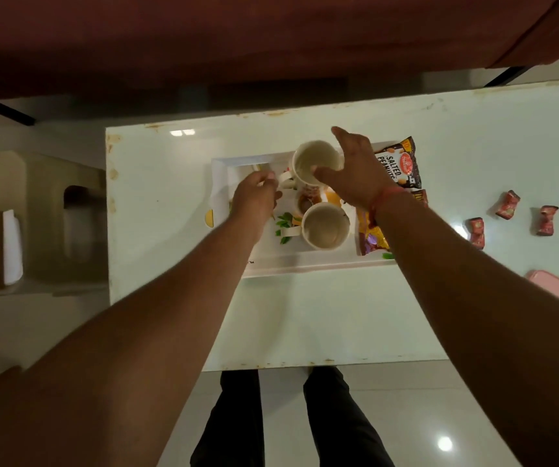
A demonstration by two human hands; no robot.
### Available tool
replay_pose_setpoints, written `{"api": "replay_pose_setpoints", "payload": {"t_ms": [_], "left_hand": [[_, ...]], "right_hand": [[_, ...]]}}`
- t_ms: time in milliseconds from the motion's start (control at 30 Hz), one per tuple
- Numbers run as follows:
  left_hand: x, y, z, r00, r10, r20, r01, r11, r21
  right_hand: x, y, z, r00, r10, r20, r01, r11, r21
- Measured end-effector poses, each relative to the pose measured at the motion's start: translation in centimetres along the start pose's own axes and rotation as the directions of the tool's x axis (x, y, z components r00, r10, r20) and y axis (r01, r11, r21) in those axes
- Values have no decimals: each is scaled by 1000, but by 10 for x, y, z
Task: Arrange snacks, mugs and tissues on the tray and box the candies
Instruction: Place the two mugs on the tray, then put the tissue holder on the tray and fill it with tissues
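The left hand (254, 197) has its fingers curled in around the handle (284, 181) of the far mug (316, 162), though the back of the hand hides just how they close on it; a handle grip would suit turning or steadying the mug. The right hand (352, 170) reaches in from the right with fingers spread apart and fairly straight, the thumb lying against the mug's near rim and the other fingers arching past its right side, so it looks to be guiding the mug into position rather than carrying it. This mug stands upright at the far middle of the white tray (271, 264), and a second mug (326, 225) stands upright just nearer, its handle turned left. The two sit close together, probably to leave room on the tray. A packet of salted peanuts (399, 163) lies at the tray's far right edge, and another snack packet (370, 235) lies at the near right, partly under the right forearm. Three wrapped candies (509, 205) lie loose on the table (170, 163) well to the right of the tray, and a pink box (557, 288) sits near right, partly hidden, so boxing appears not yet begun. No tissues can be made out on the tray.
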State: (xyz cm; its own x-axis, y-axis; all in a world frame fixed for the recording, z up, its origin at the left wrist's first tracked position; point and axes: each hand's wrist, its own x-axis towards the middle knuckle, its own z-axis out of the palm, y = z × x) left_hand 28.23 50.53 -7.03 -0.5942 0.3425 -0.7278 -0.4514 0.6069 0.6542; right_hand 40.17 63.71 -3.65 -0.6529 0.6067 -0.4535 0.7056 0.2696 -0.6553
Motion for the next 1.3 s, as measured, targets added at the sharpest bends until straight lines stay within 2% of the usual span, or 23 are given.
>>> {"api": "replay_pose_setpoints", "payload": {"t_ms": [33,133,367,700,767,833,933,1033,1133,1300], "left_hand": [[6,4,2,999,-40,22,41,998,-48],[16,7,4,999,-45,9,46,998,-36],[20,10,5,999,19,-35,-18,999,40],[21,15,-2,999,40,2,-41,996,85],[24,15,-8,998,53,-15,-52,994,93],[21,15,-20,995,85,-54,-77,987,139],[13,13,-46,970,234,-64,-200,921,334],[9,9,-86,955,286,-82,-230,884,407],[10,11,-133,955,249,-163,-163,895,414],[12,8,-239,910,335,-244,-163,830,534]], "right_hand": [[9,-2,0,999,23,48,-24,1000,7],[19,0,7,992,63,106,-58,997,-47],[16,13,22,998,56,15,-54,995,-83],[7,9,22,997,81,4,-80,996,-46],[1,7,21,996,70,-58,-72,997,-39],[-7,-4,22,984,25,-176,-40,996,-84],[-21,-35,37,950,-114,-291,75,987,-142],[-25,-76,71,951,-231,-206,195,964,-182],[-22,-114,112,968,-236,-88,220,962,-165],[-16,-185,187,965,-257,52,262,958,-116]]}}
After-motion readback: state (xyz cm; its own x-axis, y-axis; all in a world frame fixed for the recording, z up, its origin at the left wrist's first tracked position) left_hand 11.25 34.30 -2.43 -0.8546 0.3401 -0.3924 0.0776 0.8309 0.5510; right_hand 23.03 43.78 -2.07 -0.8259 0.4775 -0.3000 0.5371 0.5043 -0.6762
